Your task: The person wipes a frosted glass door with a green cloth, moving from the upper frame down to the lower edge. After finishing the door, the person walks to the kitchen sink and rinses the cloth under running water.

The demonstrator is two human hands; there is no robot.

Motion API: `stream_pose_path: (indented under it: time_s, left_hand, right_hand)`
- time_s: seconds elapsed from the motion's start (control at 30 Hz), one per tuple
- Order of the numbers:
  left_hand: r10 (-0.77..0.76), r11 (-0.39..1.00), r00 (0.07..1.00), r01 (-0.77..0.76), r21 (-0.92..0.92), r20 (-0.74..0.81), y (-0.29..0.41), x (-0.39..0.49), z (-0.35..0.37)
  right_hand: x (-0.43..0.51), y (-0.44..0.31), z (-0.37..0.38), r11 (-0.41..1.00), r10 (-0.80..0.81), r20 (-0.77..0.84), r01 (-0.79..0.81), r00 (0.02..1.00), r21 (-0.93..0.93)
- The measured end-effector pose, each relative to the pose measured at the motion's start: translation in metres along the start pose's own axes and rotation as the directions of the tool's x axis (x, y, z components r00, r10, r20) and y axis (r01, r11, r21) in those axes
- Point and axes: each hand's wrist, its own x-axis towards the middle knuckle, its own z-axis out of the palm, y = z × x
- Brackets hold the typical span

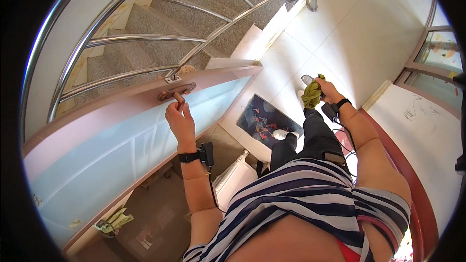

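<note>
My left hand [181, 123] has its fingers around the lever handle [179, 98] of a door with a brownish frame and frosted glass [120, 149]. The handle's plate is fixed near the door's edge, below a small metal fitting [172, 79]. On the right, my right hand [328, 91] grips a crumpled olive-green cloth [312, 94], which hangs over my leg and shoe. Both wrists wear black straps with small devices and cables.
Granite stairs [153, 25] with a curved steel railing [145, 38] rise behind the door. A dark mat with a koi pattern [260, 118] lies on the tiled floor under one shoe. A white object [236, 178] stands between door and body. A red-edged doorway [404, 167] is at the right.
</note>
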Motion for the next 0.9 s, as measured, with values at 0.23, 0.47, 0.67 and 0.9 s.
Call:
stream_pose_path:
  time_s: [0.23, 0.47, 0.67, 0.9]
  left_hand:
    - [-0.044, 0.993, 0.998, 0.047, -0.112, 0.034, 0.01, -0.047, -0.011]
    - [-0.064, 0.979, 0.994, 0.08, -0.189, 0.087, 0.021, -0.118, -0.029]
    - [0.003, 0.989, 0.999, 0.005, -0.147, 0.05, 0.025, -0.179, -0.04]
    - [-0.095, 0.978, 0.995, 0.099, -0.182, 0.03, 0.029, -0.232, -0.049]
  right_hand:
    - [0.029, -0.018, 0.063, 0.992, 0.103, 0.195, -0.115, 0.975, 0.048]
    - [0.008, -0.028, 0.1, 0.963, -0.104, 0.043, 0.111, 0.994, -0.246]
    - [-0.032, -0.031, 0.111, 0.989, 0.01, 0.127, 0.009, 0.992, -0.147]
    - [-0.136, -0.043, 0.187, 0.968, 0.238, 0.724, -0.222, 0.647, -0.12]
